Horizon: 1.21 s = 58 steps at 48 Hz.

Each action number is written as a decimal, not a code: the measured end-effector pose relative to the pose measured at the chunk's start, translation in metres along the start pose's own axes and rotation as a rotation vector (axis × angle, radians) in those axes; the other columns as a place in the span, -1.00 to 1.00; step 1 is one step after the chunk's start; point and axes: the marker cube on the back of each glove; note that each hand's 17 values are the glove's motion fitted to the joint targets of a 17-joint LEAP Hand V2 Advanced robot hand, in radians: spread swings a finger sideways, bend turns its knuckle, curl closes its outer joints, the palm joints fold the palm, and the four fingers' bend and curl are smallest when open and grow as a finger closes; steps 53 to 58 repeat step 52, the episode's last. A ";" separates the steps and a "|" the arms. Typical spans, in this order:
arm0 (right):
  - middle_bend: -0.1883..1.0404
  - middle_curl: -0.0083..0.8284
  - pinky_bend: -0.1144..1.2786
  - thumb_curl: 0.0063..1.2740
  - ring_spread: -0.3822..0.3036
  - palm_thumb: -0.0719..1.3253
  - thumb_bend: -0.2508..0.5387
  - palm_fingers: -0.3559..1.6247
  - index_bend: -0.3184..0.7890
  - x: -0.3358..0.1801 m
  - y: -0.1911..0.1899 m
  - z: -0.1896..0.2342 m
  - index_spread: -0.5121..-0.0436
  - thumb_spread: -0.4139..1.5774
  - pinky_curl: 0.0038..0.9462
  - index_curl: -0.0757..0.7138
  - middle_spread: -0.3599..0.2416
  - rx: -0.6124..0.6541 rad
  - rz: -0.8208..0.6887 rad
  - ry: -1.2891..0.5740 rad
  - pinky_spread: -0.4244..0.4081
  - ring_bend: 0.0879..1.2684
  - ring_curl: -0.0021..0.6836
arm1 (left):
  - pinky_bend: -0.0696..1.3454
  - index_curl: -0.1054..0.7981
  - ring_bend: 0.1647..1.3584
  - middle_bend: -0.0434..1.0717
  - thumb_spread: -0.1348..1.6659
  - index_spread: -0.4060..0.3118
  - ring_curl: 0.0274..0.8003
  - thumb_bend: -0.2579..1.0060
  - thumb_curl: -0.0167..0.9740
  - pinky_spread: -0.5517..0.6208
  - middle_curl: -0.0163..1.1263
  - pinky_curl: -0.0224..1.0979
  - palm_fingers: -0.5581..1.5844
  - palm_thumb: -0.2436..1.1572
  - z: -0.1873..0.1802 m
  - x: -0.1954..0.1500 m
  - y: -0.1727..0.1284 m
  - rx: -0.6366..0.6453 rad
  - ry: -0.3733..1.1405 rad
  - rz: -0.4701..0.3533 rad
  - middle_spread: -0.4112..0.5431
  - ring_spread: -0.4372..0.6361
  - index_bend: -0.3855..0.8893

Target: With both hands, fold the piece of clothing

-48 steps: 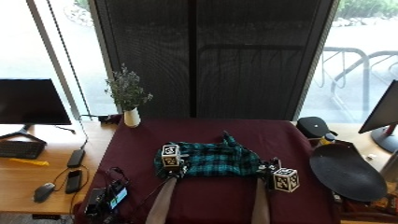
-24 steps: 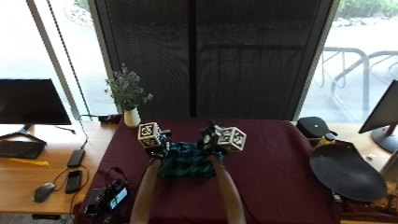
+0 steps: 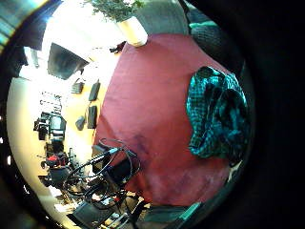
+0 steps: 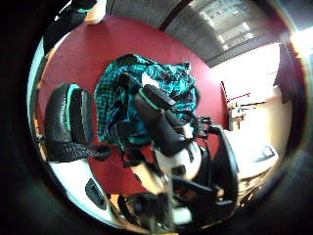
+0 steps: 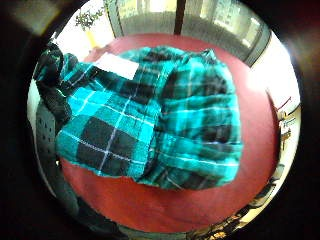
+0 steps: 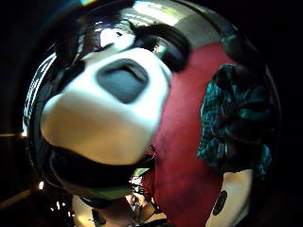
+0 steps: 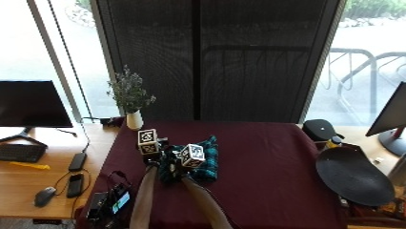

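Lying bunched on the dark red cloth-covered bench [image 7: 266,162], the teal-and-black plaid flannel garment [image 7: 204,164] sits under the left hand [image 7: 154,153] and right hand [image 7: 184,164]; I cannot tell whether either hand's fingers grip it.

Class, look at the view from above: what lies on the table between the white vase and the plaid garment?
Nothing: in the outside view only bare maroon tablecloth separates the white vase from the plaid garment.
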 end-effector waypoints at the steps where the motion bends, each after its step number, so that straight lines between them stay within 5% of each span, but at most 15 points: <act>1: -0.42 -0.30 0.26 -0.04 -0.69 0.71 -0.41 0.33 -0.60 0.001 0.001 0.006 -0.09 0.06 -0.17 -0.18 -0.41 -0.005 -0.007 -0.012 -0.77 -0.06 0.28 | -0.46 0.09 -0.52 -0.58 0.75 -0.24 -0.20 -0.41 -0.30 0.39 -0.27 -0.32 -0.03 0.17 0.005 0.000 0.006 -0.048 0.015 0.002 -0.27 0.07 -0.18; 4: -0.44 -0.28 0.34 -0.03 -0.69 0.71 -0.41 0.26 -0.66 0.004 0.002 0.018 -0.12 0.07 -0.15 -0.34 -0.40 -0.032 -0.031 -0.069 -0.77 0.04 0.31 | -0.46 0.08 -0.52 -0.58 0.75 -0.23 -0.20 -0.41 -0.29 0.39 -0.26 -0.31 -0.03 0.19 0.026 -0.004 -0.001 -0.071 0.028 -0.005 -0.27 0.07 -0.17; 12: -0.58 -0.36 0.61 -0.06 -0.64 0.68 -0.43 0.01 -0.61 0.020 0.006 0.030 -0.17 0.15 -0.07 -0.68 -0.28 -0.272 -0.141 -0.253 -0.73 0.34 0.41 | -0.47 0.07 -0.52 -0.58 0.75 -0.22 -0.20 -0.42 -0.28 0.39 -0.26 -0.30 -0.03 0.21 -0.006 -0.008 0.027 -0.115 -0.025 -0.070 -0.27 0.07 -0.17; 14: -0.49 -0.35 0.55 -0.09 -0.53 0.62 -0.45 -0.11 -0.47 0.025 0.000 0.031 -0.17 0.22 -0.09 -0.68 -0.24 -0.307 -0.223 -0.297 -0.58 0.28 0.37 | -0.47 0.06 -0.51 -0.58 0.75 -0.22 -0.20 -0.42 -0.28 0.40 -0.26 -0.30 -0.04 0.21 0.000 -0.008 0.022 -0.109 -0.018 -0.064 -0.27 0.06 -0.17; 19: -0.20 -0.21 0.14 -0.17 -0.19 0.46 -0.46 -0.23 0.17 0.041 0.001 0.009 -0.13 0.42 -0.22 -0.37 -0.22 -0.497 -0.237 -0.360 -0.12 -0.30 0.14 | -0.48 0.06 -0.51 -0.58 0.75 -0.22 -0.20 -0.43 -0.28 0.40 -0.26 -0.29 -0.04 0.22 0.009 -0.005 0.010 -0.072 0.022 -0.027 -0.27 0.06 -0.17; 25: -0.19 -0.17 -0.04 -0.25 0.07 0.29 -0.48 -0.22 0.25 0.068 -0.005 -0.066 -0.10 0.57 -0.36 -0.21 -0.03 -0.668 -0.143 -0.092 0.23 -0.59 -0.09 | -0.48 0.05 -0.51 -0.58 0.76 -0.22 -0.20 -0.44 -0.28 0.40 -0.25 -0.29 -0.04 0.23 0.007 0.013 0.005 -0.070 0.082 0.031 -0.28 0.06 -0.17; 30: -0.27 -0.17 -0.06 -0.30 0.26 0.17 -0.46 -0.26 0.20 0.104 -0.017 -0.127 -0.12 0.64 -0.37 -0.12 0.05 -0.602 -0.015 0.466 0.41 -0.69 -0.12 | -0.49 0.05 -0.50 -0.58 0.74 -0.22 -0.20 -0.47 -0.28 0.40 -0.25 -0.28 -0.03 0.21 0.005 0.030 0.002 -0.040 0.094 0.069 -0.28 0.05 -0.17; 34: -0.31 -0.17 -0.09 -0.33 0.34 0.12 -0.43 -0.24 0.15 0.138 -0.036 -0.142 -0.14 0.67 -0.38 -0.08 0.06 -0.479 0.022 0.672 0.49 -0.73 -0.15 | -0.49 0.05 -0.49 -0.58 0.74 -0.22 -0.19 -0.49 -0.28 0.40 -0.25 -0.28 -0.03 0.20 0.005 0.042 0.002 -0.033 0.092 0.097 -0.29 0.04 -0.17; 39: -0.36 -0.16 -0.11 -0.36 0.40 0.09 -0.41 -0.23 0.09 0.157 -0.037 -0.184 -0.15 0.70 -0.38 -0.04 0.07 -0.266 0.087 0.730 0.55 -0.78 -0.15 | -0.49 0.04 -0.48 -0.58 0.72 -0.22 -0.19 -0.54 -0.29 0.40 -0.25 -0.27 -0.03 0.16 0.004 0.057 0.005 -0.029 0.078 0.127 -0.29 0.03 -0.17; 47: -0.41 -0.16 -0.14 -0.38 0.43 0.06 -0.40 -0.21 0.01 0.182 -0.032 -0.211 -0.16 0.73 -0.37 0.02 0.08 -0.093 0.171 0.746 0.60 -0.82 -0.15 | -0.49 0.03 -0.47 -0.58 0.71 -0.22 -0.19 -0.58 -0.30 0.40 -0.24 -0.26 -0.03 0.13 -0.001 0.070 0.016 -0.083 0.049 0.149 -0.29 0.02 -0.18; 58: -0.42 -0.17 -0.15 -0.39 0.44 0.07 -0.39 -0.21 -0.02 0.193 -0.028 -0.218 -0.17 0.73 -0.36 0.06 0.08 -0.053 0.189 0.726 0.62 -0.84 -0.16 | -0.49 0.02 -0.47 -0.58 0.71 -0.22 -0.19 -0.60 -0.30 0.40 -0.24 -0.26 -0.03 0.12 -0.001 0.075 0.020 -0.088 0.038 0.148 -0.29 0.01 -0.18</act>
